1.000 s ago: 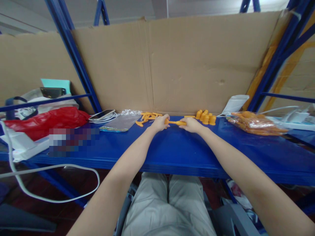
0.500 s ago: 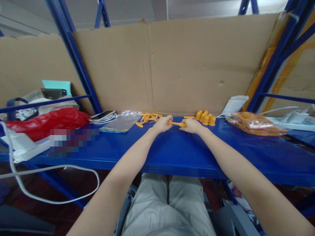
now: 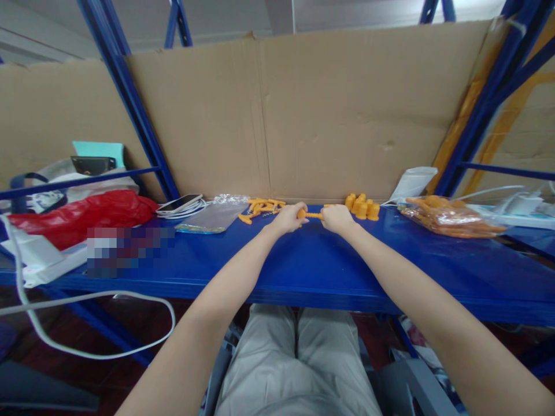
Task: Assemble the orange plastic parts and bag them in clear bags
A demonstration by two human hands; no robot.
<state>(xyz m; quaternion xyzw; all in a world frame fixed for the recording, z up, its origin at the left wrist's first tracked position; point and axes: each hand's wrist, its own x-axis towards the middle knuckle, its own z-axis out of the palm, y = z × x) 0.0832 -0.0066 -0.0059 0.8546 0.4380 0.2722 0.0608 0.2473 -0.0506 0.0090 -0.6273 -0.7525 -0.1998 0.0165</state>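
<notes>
Between my two hands runs an orange plastic threaded rod (image 3: 314,215), held sideways just above the blue table. Its rounded left end is in the closed fingers of my left hand (image 3: 288,219). My right hand (image 3: 338,219) is wrapped in a fist round the other end, which is mostly hidden. Left of my left hand lies a loose cluster of orange plastic parts (image 3: 262,206), some with small metal-looking pieces. Several orange cup-shaped pieces (image 3: 361,206) stand just to the right of my right hand.
A clear plastic bag (image 3: 212,216) and a phone with white cable (image 3: 184,203) lie to the left, beside a red bag (image 3: 91,214). On the right sits a clear bag of orange parts (image 3: 451,218). A cardboard sheet (image 3: 325,115) rises behind the blue table (image 3: 321,271).
My right hand has closed into a tighter fist and covers more of the rod's right end. My left hand has shifted slightly right, its fingers still on the rod.
</notes>
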